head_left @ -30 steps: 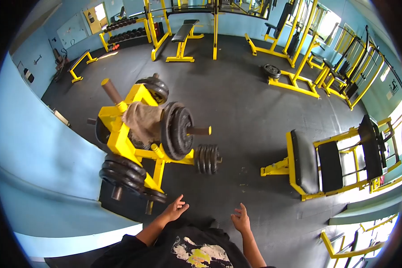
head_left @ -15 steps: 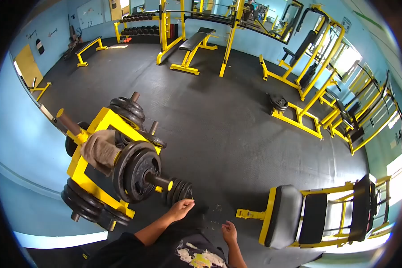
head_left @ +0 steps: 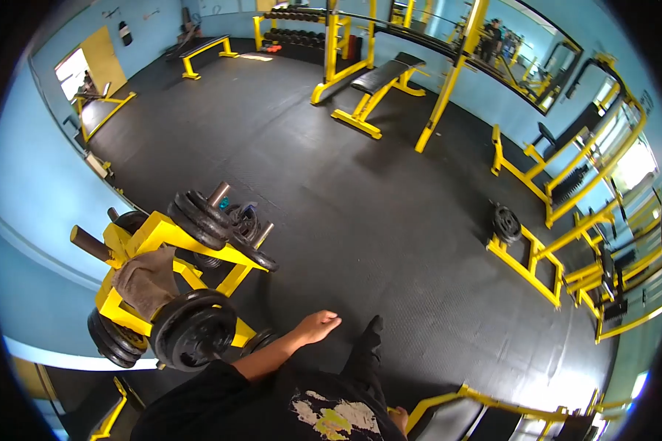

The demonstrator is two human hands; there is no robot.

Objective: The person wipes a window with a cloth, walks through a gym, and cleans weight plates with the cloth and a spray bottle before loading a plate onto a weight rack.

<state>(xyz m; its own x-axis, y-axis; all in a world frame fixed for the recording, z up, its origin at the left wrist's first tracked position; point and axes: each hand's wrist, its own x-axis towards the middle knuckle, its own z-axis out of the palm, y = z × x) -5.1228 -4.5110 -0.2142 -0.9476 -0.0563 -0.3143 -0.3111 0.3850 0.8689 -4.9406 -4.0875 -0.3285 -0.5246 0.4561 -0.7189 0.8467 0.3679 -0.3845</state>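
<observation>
My left hand (head_left: 318, 326) is raised over the dark floor with its fingers curled together, and I cannot make out anything in it. To its left stands the yellow weight-plate rack (head_left: 154, 233) with black plates (head_left: 193, 328) on its pegs and a brown cloth (head_left: 146, 282) draped over it. My right hand (head_left: 399, 419) is low at the bottom edge beside my black shirt (head_left: 272, 411), near a yellow frame. Its fingers are mostly hidden.
A flat bench (head_left: 388, 76) stands by a yellow rack frame. Dumbbells (head_left: 294, 35) sit on shelves at the back. Yellow machines (head_left: 544, 250) line the right side. A padded machine (head_left: 485, 411) is at the bottom right. The wall (head_left: 29, 242) runs along the left.
The view has turned and moved forward past the weight-plate rack. My left hand's fingers have curled in from being spread. My right hand has dropped to the bottom edge, and one foot now shows.
</observation>
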